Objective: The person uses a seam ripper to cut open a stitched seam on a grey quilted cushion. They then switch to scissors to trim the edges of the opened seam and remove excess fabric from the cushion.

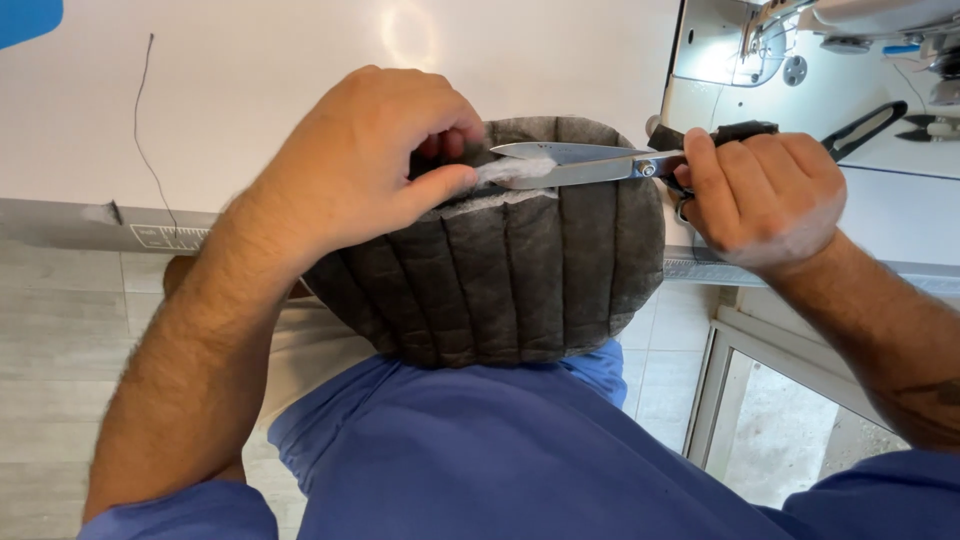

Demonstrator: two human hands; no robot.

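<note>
**Scissor blades lie crosswise over the quilted piece, tips toward the left hand**

Scissors: steel-bladed pair with dark handles (590,163), held in the right hand (765,195). That hand is closed around the handles, fingers curled through and over them. Blades are parted slightly and run nearly level across the view, pivot at the right, tips pointing left.

Workpiece: dark grey quilted fabric piece with rounded outline and stitched vertical channels (520,270). It hangs off the near edge of the white worktable (250,70) and rests against the person's lap, above the blue garment (480,450). Its channels run away from the body, so the blades cross them roughly at right angles.

Left hand (365,165): closed in a pinch, thumb and fingertips clamped on the upper edge of the quilted piece, where a strip of white wadding (515,172) sticks out. Wadding sits between the blades, just beside the pinching thumb.

Key relation: the wadding lies directly between the two hands, left hand touching it, right hand well apart at the far end of the scissors. Blade tips reach almost to the left fingertips; gap there looks small.

Surroundings: a loose dark thread (145,130) on the table at left; sewing machine (860,30) at upper right, untouched.
</note>
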